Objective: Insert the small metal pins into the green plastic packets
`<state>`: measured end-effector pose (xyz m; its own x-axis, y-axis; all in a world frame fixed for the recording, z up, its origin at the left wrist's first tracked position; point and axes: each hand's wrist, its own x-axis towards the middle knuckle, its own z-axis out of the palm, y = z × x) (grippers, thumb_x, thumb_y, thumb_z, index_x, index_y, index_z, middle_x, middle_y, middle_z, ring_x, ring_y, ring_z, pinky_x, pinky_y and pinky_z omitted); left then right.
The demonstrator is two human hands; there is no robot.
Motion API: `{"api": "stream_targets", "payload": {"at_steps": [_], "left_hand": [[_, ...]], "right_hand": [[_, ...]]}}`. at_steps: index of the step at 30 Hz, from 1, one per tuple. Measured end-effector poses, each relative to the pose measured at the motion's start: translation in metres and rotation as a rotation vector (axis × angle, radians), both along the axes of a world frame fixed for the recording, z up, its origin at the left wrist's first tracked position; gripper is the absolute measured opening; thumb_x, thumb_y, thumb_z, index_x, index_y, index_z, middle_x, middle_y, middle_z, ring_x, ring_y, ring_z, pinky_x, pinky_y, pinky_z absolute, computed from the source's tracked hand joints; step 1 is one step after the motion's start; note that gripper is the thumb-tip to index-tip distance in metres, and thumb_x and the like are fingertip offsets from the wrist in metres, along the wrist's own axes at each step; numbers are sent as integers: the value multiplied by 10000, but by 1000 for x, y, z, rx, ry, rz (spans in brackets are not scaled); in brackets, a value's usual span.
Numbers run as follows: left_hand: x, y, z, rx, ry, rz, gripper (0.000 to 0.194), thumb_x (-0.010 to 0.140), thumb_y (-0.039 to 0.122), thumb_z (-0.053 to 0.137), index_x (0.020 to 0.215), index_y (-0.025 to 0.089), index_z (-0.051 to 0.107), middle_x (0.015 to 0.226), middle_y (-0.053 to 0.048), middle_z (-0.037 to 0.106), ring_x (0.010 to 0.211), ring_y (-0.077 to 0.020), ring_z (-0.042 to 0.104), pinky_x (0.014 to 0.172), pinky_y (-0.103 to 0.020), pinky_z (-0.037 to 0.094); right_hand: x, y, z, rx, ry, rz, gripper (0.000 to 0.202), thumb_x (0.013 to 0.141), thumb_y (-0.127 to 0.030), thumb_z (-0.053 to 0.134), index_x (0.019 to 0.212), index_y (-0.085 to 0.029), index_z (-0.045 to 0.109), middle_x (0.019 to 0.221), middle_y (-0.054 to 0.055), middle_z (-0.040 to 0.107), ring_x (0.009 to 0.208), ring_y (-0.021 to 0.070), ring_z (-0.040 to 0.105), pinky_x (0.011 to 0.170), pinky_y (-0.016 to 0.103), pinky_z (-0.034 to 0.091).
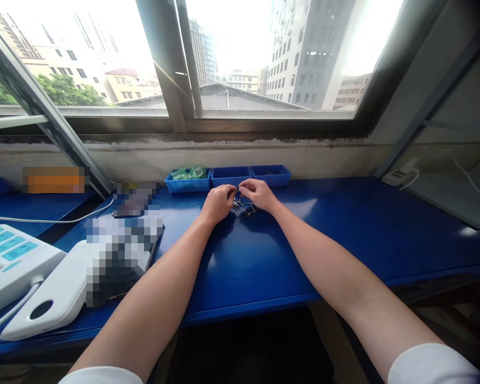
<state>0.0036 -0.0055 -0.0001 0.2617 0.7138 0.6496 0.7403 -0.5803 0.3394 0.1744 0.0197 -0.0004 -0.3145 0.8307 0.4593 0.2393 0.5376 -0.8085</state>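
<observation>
My left hand (pixel 218 201) and my right hand (pixel 258 193) meet over the blue bench (pixel 344 229), fingertips pinched together on a thin metal piece (pixel 237 189) between them. Under the hands lies a small pile of dark metal parts (pixel 243 206). The pinched piece is too small to make out in detail. Both forearms stretch out from white sleeves at the bottom of the view.
Three blue bins stand against the wall: the left bin (pixel 187 181) holds green packets, the middle bin (pixel 231 175) and right bin (pixel 270 174) look nearly bare. White devices (pixel 20 261) with cables sit at the left. A window runs above.
</observation>
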Motion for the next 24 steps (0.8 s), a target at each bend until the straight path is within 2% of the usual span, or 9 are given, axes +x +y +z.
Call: {"api": "stream_targets", "payload": {"at_steps": [5,8,12,15,19,24], "left_hand": [[1,0,2,-46,2,39,237,875,272,481,987,198,676,973,-58,705,913,-208,645,859,-319,494],[1,0,1,-52,-1,65,322,854,282,521,1138,161,614,1034,-83,685,973,-220,627,892,-332,485],[1,1,0,-99,35,172,465,844,309,535,1260,102,514,1177,-149,617,1119,-270,557,963,-385,444],[-1,2,-3,-206,103,245,483,861,343,503,1268,82,502,1253,-190,563,1192,-303,506,1002,-421,407],[-2,4,-7,-302,184,246,504,883,412,447,1266,90,507,1287,-195,538,1210,-317,492,1013,-432,388],[-2,7,-11,-336,226,229,519,895,466,397,1260,117,517,1301,-185,532,1206,-319,494,1000,-428,394]], "right_hand": [[1,-4,6,-92,110,34,326,743,-430,629,893,-149,699,826,53,705,815,196,644,667,275,485],[4,-4,8,-79,84,-55,328,779,-406,591,955,-152,703,888,62,715,861,205,643,709,292,493],[8,-3,8,111,-186,-330,344,812,-347,568,1100,-191,674,1040,59,696,1040,221,569,935,365,428],[9,-1,5,214,-481,-465,485,815,-357,567,1276,-207,567,1183,74,641,1165,284,442,997,476,342],[8,5,1,199,-685,-511,640,831,-391,528,1422,-199,380,1435,63,430,1234,353,301,972,547,311],[6,11,-1,143,-813,-505,666,842,-432,498,1446,-214,324,1507,43,310,1264,385,229,972,579,288]]}}
